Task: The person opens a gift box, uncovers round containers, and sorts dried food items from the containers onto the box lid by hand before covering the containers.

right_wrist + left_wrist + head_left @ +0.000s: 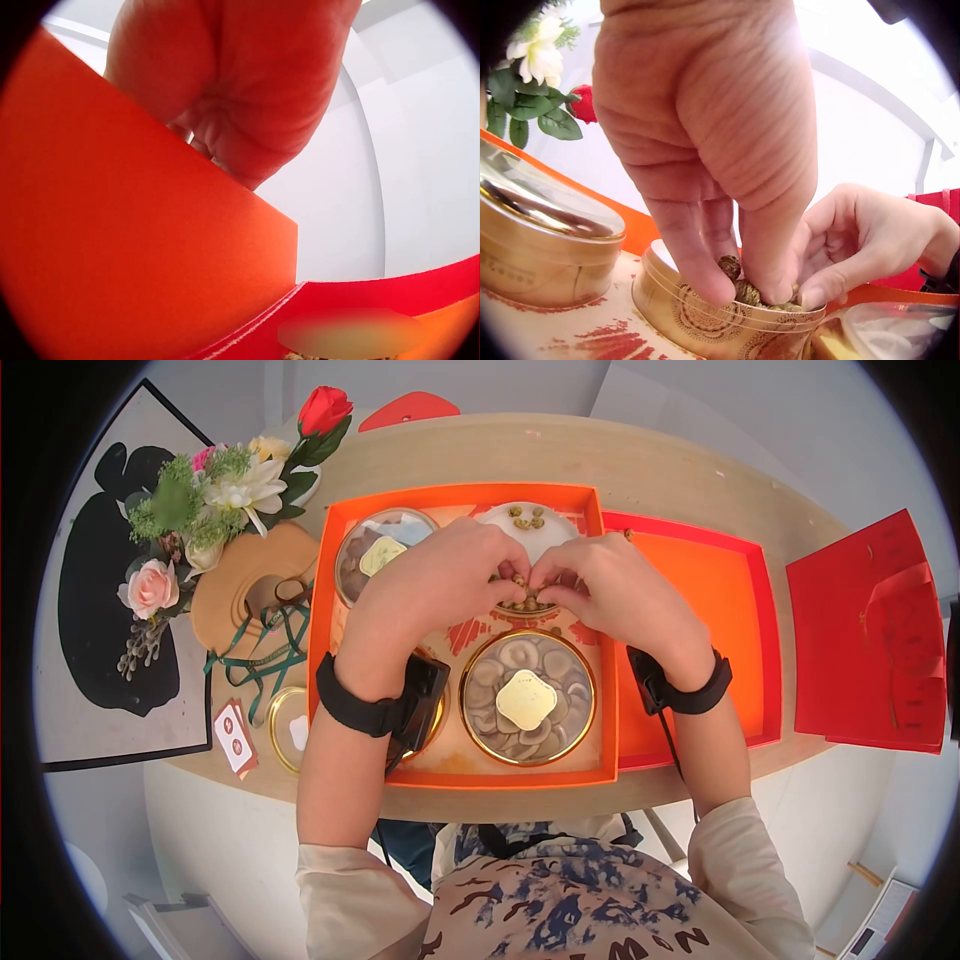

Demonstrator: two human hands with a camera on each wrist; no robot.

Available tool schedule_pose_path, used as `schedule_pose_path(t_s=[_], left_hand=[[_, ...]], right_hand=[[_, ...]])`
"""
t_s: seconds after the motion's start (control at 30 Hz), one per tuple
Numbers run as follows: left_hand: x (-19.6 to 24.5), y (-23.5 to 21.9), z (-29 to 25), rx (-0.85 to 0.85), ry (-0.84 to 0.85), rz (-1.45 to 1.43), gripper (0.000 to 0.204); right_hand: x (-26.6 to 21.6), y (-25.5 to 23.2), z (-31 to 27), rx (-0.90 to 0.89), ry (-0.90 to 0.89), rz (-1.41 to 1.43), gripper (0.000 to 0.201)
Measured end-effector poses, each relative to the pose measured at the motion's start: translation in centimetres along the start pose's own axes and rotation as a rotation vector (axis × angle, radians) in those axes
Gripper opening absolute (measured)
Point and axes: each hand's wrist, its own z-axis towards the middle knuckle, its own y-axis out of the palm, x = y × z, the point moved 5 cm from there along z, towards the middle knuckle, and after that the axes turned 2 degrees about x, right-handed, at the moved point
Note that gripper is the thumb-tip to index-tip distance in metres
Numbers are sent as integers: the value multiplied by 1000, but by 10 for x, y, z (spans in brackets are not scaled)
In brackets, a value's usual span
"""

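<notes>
An open round tin (530,530), pale inside and patterned gold outside, stands at the back of an orange box (460,775). Several small, wrinkled olive-brown balls (525,518) are at its far side, with more at the near rim. My left hand (445,575) reaches down into the tin, thumb and fingers pinching at a dark wrinkled ball (730,265). From the other side my right hand (615,585) has thumb and fingertips together among the balls at the rim. What its tips hold is mostly hidden. In the right wrist view, the orange wall (150,225) covers those fingertips.
In the box are a gold-rimmed tin of pale discs (560,735) and another lidded tin (355,570). Red box lid (720,600) and red bag (870,650) stand right. Left are flowers (240,490), green ribbon (255,660), cards (235,740) and a round lid (285,730).
</notes>
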Motion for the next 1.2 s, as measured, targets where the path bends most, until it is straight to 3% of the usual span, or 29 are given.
schedule_pose_path(t_s=[0.5, 0.57, 0.8, 1.0, 1.2], left_hand=[[4, -5, -1, 9, -65, 20, 15], [4, -6, -3, 91, 35, 20, 15], [5, -12, -6, 116, -3, -5, 16], [20, -20, -2, 129, -48, 29, 17], [48, -26, 34, 47, 85, 167, 15]], right_hand=[[0, 1, -1, 21, -24, -74, 12], [0, 1, 0, 22, -26, -57, 12], [3, -10, 1, 59, 13, 55, 11], [31, -50, -9, 174, 146, 166, 11], [82, -71, -22, 197, 356, 150, 11]])
